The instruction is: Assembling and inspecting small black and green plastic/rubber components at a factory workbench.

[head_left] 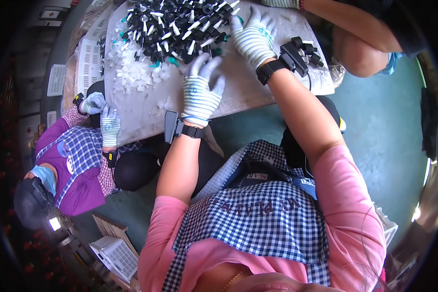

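Reaching over the table (258, 92): both hands gloved in white knit with blue stripes, each wrist strapped with a black band carrying a small black device. Left hand (200, 87) lies palm down, fingers spread and open, fingertips at the near edge of the pile of black spray-pump parts (175, 27) with white stems; can't tell if anything is under the palm. Right hand (254, 39) also flat and open, fingers splayed, resting against the pile's right side; nothing visibly gripped. Pile sits at the far middle of the table, a few teal pieces mixed in along its near edge. Heap of small white translucent pieces (134, 70) just left of the pile, toward the table's left edge. A few black parts (309, 51) lie apart near the right edge, beside the right wrist. White perforated tray (90, 58) off the table's left side. Co-worker in a purple checked top at the near-left corner, gloved hands (104, 114) close together at the table edge. Another person's bare arm and knee (360, 44) at the far right corner.
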Demonstrator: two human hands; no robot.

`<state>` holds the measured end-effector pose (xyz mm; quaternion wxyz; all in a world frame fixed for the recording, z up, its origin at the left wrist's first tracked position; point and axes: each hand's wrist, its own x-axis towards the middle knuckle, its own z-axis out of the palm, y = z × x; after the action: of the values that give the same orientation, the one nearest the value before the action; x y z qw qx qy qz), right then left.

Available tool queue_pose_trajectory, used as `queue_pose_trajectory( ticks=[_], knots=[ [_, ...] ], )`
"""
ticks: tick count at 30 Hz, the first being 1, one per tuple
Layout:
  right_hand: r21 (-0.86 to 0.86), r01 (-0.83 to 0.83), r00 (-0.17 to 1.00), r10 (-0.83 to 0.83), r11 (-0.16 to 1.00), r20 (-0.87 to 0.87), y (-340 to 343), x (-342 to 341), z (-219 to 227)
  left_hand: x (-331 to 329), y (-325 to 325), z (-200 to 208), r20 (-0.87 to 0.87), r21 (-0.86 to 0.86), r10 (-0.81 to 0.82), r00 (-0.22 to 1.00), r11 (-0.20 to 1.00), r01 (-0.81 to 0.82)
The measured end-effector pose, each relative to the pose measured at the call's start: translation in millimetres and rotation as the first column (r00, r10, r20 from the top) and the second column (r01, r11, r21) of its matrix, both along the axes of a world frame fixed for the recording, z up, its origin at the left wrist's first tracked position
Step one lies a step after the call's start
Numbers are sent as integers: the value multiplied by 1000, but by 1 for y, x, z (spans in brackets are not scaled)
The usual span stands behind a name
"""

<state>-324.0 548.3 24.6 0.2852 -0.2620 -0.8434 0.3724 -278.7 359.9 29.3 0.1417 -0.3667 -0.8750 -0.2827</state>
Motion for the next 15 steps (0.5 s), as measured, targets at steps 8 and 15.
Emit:
queue_pose_trajectory(
  ticks=[8,15],
  knots=[
    [32,-482,863,481,876,-154,-53,11,-9,-22,0,-21,-107,-72,-21,994,997,13],
    [-108,-521,838,483,847,-255,-47,20,-1,-36,-6,-14,-63,-10,39,997,999,-40]
  ],
)
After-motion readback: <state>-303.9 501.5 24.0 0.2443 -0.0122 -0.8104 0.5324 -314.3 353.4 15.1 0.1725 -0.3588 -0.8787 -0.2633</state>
